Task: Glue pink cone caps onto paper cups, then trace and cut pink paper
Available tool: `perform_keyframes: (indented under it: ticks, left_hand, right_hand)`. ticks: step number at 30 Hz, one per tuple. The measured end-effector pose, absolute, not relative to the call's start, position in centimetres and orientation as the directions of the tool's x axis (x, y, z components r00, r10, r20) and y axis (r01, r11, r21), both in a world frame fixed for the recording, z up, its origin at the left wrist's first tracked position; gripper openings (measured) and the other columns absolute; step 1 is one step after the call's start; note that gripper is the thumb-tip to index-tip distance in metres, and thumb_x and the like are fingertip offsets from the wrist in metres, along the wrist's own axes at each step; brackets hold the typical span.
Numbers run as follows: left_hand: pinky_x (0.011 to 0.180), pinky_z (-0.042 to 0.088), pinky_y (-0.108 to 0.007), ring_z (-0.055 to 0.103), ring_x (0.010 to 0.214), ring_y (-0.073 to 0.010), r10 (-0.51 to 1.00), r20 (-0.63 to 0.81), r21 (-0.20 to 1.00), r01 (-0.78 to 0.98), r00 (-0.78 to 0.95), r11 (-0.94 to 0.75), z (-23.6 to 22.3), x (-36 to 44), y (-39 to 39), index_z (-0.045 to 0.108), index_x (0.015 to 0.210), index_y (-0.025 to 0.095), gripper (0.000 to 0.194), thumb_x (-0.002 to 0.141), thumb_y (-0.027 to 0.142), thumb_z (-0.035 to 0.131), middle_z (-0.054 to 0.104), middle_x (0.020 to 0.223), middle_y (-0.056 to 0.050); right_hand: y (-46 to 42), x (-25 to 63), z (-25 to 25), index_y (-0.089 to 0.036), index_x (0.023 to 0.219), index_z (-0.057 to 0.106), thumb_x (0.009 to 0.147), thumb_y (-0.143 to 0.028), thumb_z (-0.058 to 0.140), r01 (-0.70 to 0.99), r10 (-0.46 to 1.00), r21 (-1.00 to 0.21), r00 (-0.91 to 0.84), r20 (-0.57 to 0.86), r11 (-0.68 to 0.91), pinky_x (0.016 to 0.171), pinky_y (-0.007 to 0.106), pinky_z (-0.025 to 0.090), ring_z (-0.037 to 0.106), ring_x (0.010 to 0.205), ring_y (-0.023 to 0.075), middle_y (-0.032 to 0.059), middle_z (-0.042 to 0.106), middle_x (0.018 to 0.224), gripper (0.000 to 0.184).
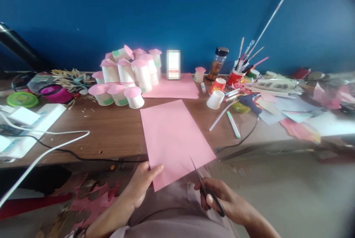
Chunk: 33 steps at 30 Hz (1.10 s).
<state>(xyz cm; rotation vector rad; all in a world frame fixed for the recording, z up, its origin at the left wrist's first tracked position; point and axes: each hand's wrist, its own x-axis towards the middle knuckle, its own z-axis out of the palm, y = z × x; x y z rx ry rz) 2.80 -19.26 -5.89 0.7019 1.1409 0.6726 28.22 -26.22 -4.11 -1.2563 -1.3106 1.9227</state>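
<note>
A sheet of pink paper [174, 134] reaches from the table over its front edge toward my lap. My left hand [144, 178] grips its near left corner, thumb on top and fingers hidden beneath. In my right hand [219, 195] are scissors [205, 190] with black handles, their point at the sheet's near edge. Whether the blades are parted or have entered the paper I cannot tell. Beyond the sheet, more pink paper [172, 88] lies flat. To its left are several stacked white paper cups [135, 100] with pink cone tops.
A glue gun [249, 101], a green-white marker [233, 124], a white cup [215, 99] and a cup of brushes [235, 77] stand or lie at right. A power strip [41, 127] with a white cable [63, 141] lies left. Pink scraps [94, 201] litter the floor.
</note>
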Motion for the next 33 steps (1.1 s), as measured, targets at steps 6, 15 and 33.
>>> perform_keyframes:
  ticks: [6, 15, 33]
  left_hand:
    - [0.073, 0.048, -0.033, 0.067, 0.076, -0.0232, 0.776, -0.541, 0.785, -0.135, 0.325, 0.604, -6.1, 2.9, -19.3, 0.069, 0.097, 0.009, 0.035, 0.073, 0.035, 0.070, 0.074, 0.087, -0.012]
    - [0.075, 0.048, -0.034, 0.067, 0.079, -0.0253, 0.780, -0.538, 0.795, -0.115, 0.320, 0.595, -6.1, 2.8, -19.4, 0.070, 0.097, 0.009, 0.038, 0.071, 0.036, 0.071, 0.074, 0.089, -0.013]
    - [0.082, 0.048, -0.035, 0.066, 0.092, -0.0273, 0.771, -0.555, 0.778, -0.133, 0.312, 0.614, -5.9, 3.2, -19.5, 0.067, 0.108, 0.009, 0.049, 0.073, 0.043, 0.070, 0.071, 0.102, -0.015]
  right_hand:
    - [-26.3, 28.1, -4.0, -0.011, 0.102, 0.054, 0.079, -0.061, 0.058, 0.066, 0.800, -0.907, -0.446, -0.400, -0.416, 0.061, 0.023, 0.035, 0.046, 0.068, 0.0124, 0.0025, 0.054, 0.073, 0.055]
    - [-26.1, 27.6, -4.2, -0.010, 0.096, 0.054, 0.075, -0.064, 0.060, 0.053, 0.812, -0.883, -0.372, -0.451, -0.466, 0.054, 0.023, 0.036, 0.048, 0.058, 0.0112, 0.0024, 0.055, 0.065, 0.058]
    - [-26.2, 27.0, -5.0, -0.009, 0.093, 0.058, 0.072, -0.065, 0.060, 0.126, 0.840, -0.867, -0.214, -0.499, -0.482, 0.045, 0.021, 0.029, 0.040, 0.045, 0.0073, -0.0033, 0.048, 0.051, 0.060]
